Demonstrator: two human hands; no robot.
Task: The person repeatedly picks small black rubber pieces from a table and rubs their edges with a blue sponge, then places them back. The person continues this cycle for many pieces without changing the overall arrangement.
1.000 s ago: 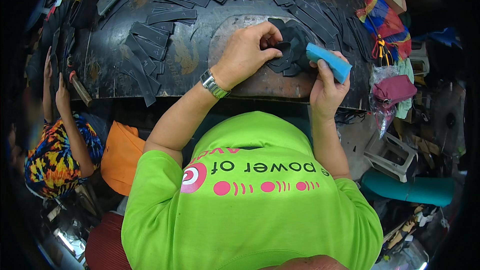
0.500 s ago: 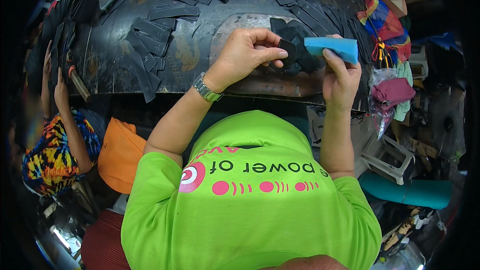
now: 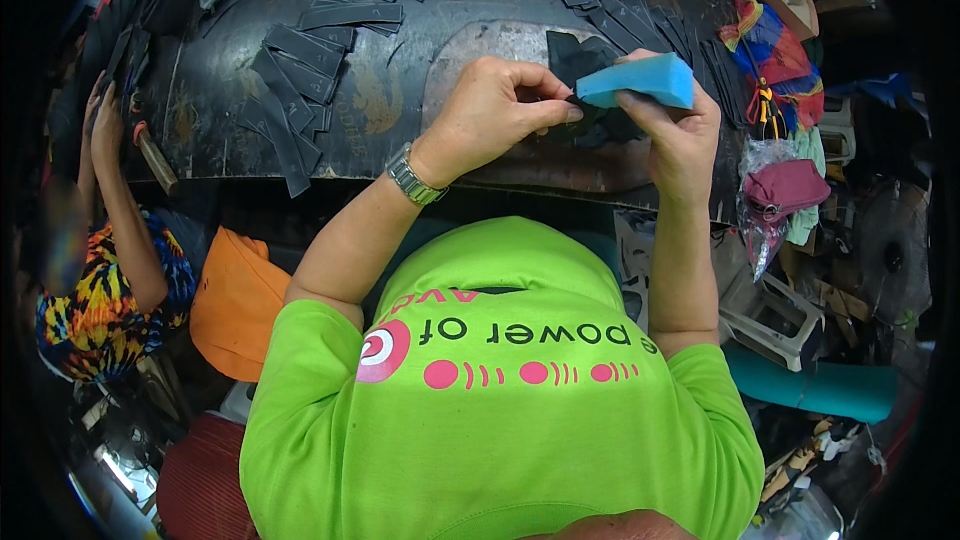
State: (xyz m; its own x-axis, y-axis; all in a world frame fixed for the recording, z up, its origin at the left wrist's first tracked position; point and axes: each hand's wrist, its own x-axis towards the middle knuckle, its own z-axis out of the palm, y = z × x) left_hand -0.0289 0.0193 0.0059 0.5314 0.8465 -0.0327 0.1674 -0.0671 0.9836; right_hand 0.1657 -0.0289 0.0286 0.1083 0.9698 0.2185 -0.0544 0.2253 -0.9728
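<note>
Between the thumb and fingers of my left hand (image 3: 510, 110) is a small black flat piece, seen nearly edge-on (image 3: 574, 100). My right hand (image 3: 680, 135) grips a blue foam sponge (image 3: 640, 82), whose left end meets the black piece at my left fingertips. Under both hands, a heap of black pieces (image 3: 610, 126) lies on a worn board (image 3: 480, 40) on the dark table. The sponge covers part of that heap.
Dark strips (image 3: 300, 75) lie in rows over the table (image 3: 220, 110). A hammer (image 3: 155, 158) rests near its left edge, beside another person's hands (image 3: 106, 130). To the right are a maroon pouch (image 3: 790, 186) and a colourful net bag (image 3: 775, 50).
My right hand has brought the sponge left and slightly down, onto the black piece. That piece has turned from face-on to nearly edge-on in my left hand.
</note>
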